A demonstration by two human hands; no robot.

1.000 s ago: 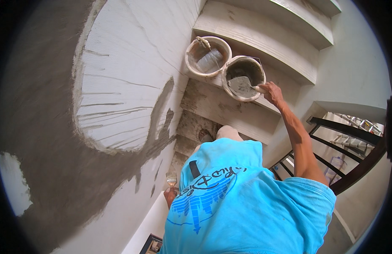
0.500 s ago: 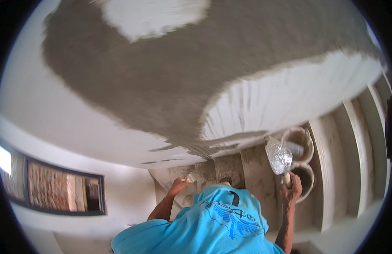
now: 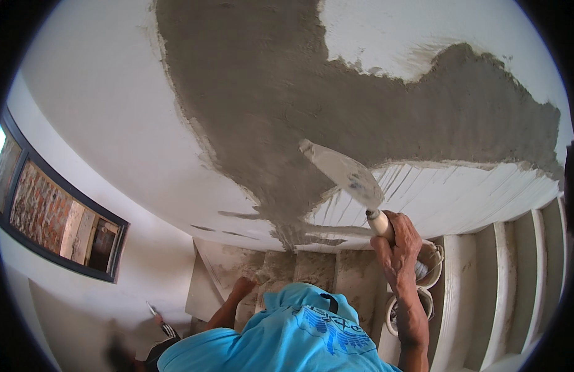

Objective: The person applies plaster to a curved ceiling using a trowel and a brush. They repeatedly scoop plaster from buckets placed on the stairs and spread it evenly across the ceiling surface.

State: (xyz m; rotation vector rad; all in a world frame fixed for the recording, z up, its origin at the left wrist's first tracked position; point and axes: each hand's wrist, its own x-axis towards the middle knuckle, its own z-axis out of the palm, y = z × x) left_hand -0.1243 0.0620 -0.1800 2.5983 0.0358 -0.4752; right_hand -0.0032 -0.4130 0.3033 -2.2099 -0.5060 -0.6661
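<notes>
A pointed metal trowel (image 3: 346,172) is held by its pale handle (image 3: 379,225) in the grip of the right hand (image 3: 399,248), fingers wrapped round it. The blade is held up before a white wall (image 3: 113,99) partly covered with grey plaster (image 3: 268,105); whether they touch cannot be told. A small, faintly seen brush (image 3: 262,276) is held in the grip of the left hand (image 3: 242,288), above the stairs (image 3: 355,273). Two pale buckets (image 3: 440,257) are seen near the right forearm. At lower left, a thin tool (image 3: 151,308) is held by another person's hand (image 3: 158,319).
</notes>
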